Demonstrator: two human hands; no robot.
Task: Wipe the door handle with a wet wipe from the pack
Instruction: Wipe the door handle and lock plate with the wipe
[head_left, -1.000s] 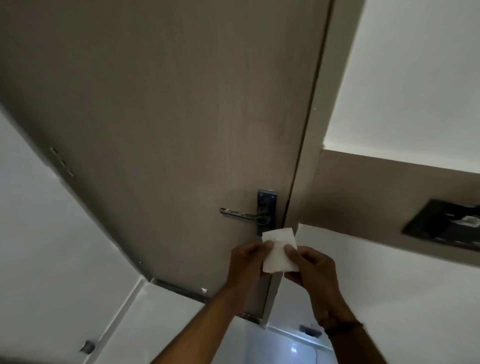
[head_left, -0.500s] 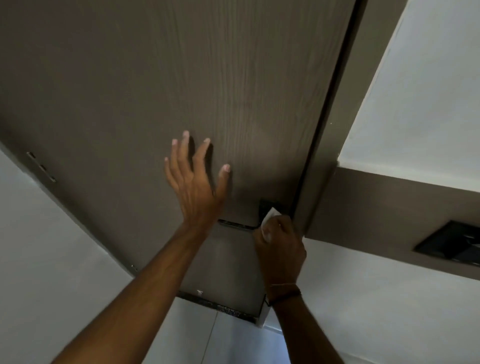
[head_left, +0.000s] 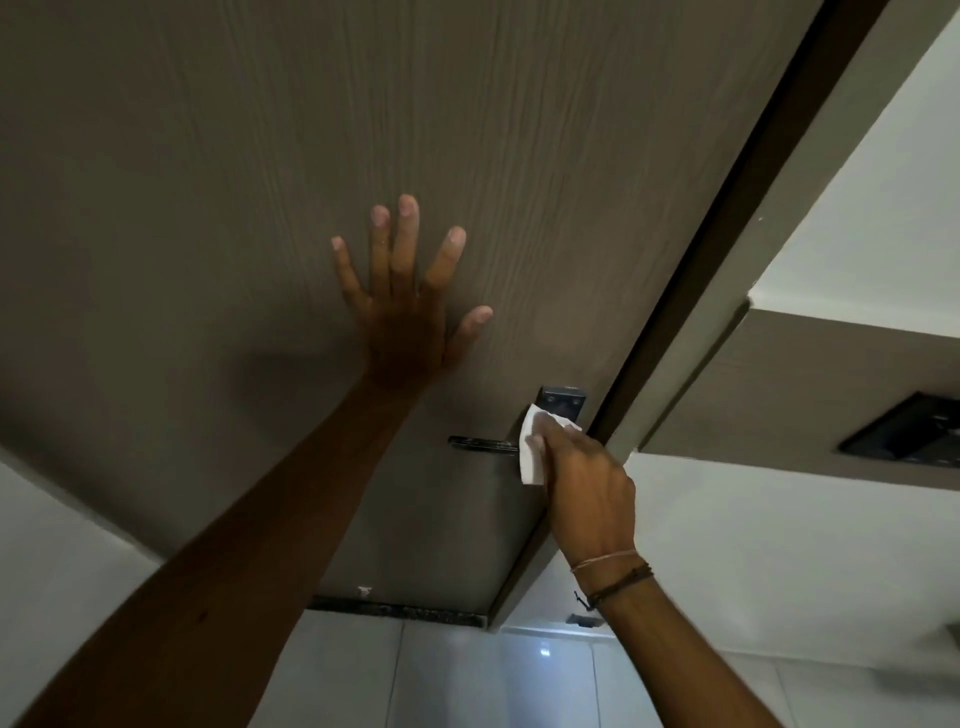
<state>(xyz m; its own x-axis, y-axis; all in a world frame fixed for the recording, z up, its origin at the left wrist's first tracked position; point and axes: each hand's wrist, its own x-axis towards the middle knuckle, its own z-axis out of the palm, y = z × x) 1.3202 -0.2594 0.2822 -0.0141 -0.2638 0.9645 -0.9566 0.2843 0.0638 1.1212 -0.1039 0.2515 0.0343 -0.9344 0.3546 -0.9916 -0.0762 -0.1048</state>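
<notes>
A metal lever door handle (head_left: 483, 444) juts left from a dark backplate (head_left: 563, 402) near the right edge of the brown door (head_left: 260, 156). My right hand (head_left: 587, 483) grips a folded white wet wipe (head_left: 531, 457) and presses it on the root of the lever, just below the backplate's screws. My left hand (head_left: 408, 306) lies flat on the door above and left of the handle, fingers spread, holding nothing. The wipe pack is not in view.
The door frame (head_left: 727, 234) runs diagonally right of the handle. A brown wall band (head_left: 779, 395) carries a dark panel (head_left: 904, 431) at the right. White walls and a tiled floor (head_left: 467, 675) lie below.
Both hands held the wipe below the handle a second ago. My left hand let go and went flat on the door; my right hand carried the wipe onto the handle.
</notes>
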